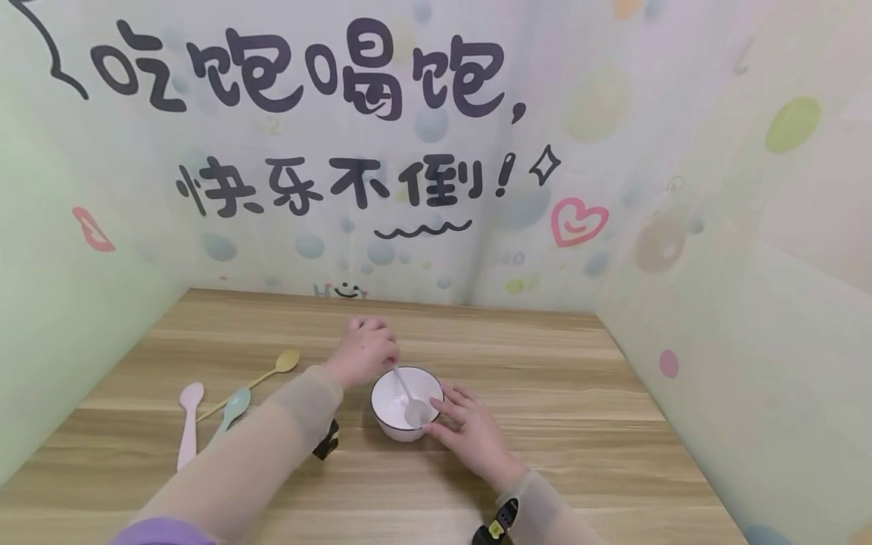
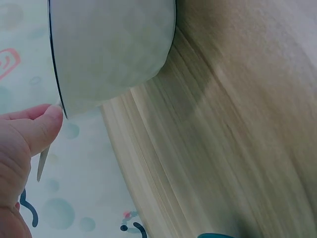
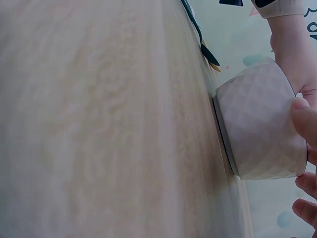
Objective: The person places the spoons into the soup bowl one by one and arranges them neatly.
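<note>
A white bowl [image 1: 398, 434] with a dark rim stands upright on the wooden table. My left hand [image 1: 364, 352] pinches the handle of a pale spoon [image 1: 417, 412] above the bowl's far rim, and the spoon's head lies inside the bowl. In the left wrist view, thumb and fingertips of that hand [image 2: 25, 148] meet on the handle beside the rim. My right hand [image 1: 473, 435] holds the bowl at its right side, fingers and thumb spread about the rim. The right wrist view shows the faceted outer wall of the bowl [image 3: 260, 124], with the thumb against it.
Left of my left forearm lie a pink spoon [image 1: 189, 424], a yellow spoon [image 1: 286, 361] and a light blue spoon [image 1: 236, 405], the last partly hidden by the sleeve. A printed wall [image 1: 436, 265] borders the table [image 1: 545, 356] behind; side walls flank it.
</note>
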Motion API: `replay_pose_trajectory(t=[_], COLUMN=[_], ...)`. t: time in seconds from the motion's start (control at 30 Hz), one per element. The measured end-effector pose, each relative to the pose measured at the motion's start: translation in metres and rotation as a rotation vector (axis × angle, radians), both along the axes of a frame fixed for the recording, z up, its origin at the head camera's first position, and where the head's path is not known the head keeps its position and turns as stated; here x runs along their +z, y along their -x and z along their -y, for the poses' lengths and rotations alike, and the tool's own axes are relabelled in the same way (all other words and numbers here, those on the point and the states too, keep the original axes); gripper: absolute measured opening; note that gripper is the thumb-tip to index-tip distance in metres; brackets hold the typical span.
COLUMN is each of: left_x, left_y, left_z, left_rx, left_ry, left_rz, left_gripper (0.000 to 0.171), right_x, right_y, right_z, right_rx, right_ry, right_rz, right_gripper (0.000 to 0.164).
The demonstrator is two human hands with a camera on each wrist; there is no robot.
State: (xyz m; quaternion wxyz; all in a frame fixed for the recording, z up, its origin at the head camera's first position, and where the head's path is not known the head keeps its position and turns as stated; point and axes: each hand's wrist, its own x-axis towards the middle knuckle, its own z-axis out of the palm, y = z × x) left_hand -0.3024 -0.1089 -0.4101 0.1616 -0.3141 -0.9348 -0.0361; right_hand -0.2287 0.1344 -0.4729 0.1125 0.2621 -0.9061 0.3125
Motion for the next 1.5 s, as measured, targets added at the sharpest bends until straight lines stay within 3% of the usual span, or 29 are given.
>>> replay_pose_trajectory(t=[1.1,1.5], left_x=[-0.005,-0.004], left_y=[-0.003,-0.010], left_z=[0.000,0.008], left_rx=[0.048,0.086], left_ry=[-0.189,-0.360], left_rz=[0.085,0.194], left_gripper=[0.018,0.029], right_x=[-0.001,-0.002], right_y=[-0.001,0.000], right_z=[0.000,0.000], right_rx=[-0.021,-0.023], right_ry=[-0.023,-0.020], right_rz=[-0.006,0.001], right_gripper=[0.049,0.050])
